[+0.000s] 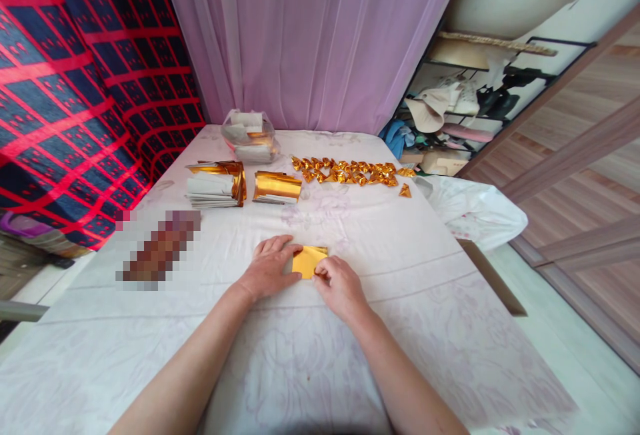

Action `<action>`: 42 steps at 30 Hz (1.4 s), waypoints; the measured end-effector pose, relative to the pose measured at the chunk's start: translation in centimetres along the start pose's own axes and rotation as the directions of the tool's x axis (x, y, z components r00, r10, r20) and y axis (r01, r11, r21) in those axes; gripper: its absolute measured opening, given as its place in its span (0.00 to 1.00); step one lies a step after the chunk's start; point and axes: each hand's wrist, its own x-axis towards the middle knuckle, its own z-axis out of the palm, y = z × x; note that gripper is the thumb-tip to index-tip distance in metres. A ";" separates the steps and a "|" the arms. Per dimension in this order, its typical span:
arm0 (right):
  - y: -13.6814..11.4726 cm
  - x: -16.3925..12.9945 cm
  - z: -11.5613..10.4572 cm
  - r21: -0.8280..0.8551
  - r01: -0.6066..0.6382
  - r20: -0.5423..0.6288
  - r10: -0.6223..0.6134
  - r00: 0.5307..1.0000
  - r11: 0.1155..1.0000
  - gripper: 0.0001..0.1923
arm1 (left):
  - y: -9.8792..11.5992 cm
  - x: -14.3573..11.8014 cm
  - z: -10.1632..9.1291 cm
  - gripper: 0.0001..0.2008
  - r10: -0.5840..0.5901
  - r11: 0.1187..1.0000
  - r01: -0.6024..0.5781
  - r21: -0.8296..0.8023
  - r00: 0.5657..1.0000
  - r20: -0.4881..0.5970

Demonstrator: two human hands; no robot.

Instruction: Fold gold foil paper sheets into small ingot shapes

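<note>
Under both hands (270, 265) (340, 285), gold foil sheet (307, 260) lies half hidden

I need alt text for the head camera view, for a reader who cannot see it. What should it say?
A person's left hand and right hand press on a gold foil sheet on a table covered with a white cloth. Farther back lie stacks of gold paper, a row of folded gold pieces and a clear bag, before a pink curtain.

The left hand (270, 265) covers the near-left part of the gold sheet (309, 260). A pixelated patch (159, 248) hides something left of it. Far off, the bag's (249, 135) contents are indistinct.
</note>
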 end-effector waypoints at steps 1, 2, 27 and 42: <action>0.2 0.0 -0.2 0.041 0.007 0.015 -0.007 1.000 0.999 0.08 | -0.1 0.0 0.0 0.27 0.005 1.000 -0.005 -0.004 1.000 0.007; 0.5 0.0 -0.3 0.078 0.014 0.026 -0.016 1.000 0.997 0.09 | -0.3 0.1 0.0 0.27 0.009 1.000 -0.009 -0.010 1.000 0.013; 1.8 -0.7 -1.4 0.128 0.131 0.071 -0.141 0.988 0.983 0.10 | -1.1 -0.1 -1.3 0.33 0.051 0.995 -0.041 -0.090 0.992 0.115; 1.9 -0.8 -1.2 0.096 0.183 0.037 -0.187 0.982 0.978 0.07 | 0.0 -2.3 0.3 0.08 0.142 0.990 -0.134 0.049 0.961 -0.238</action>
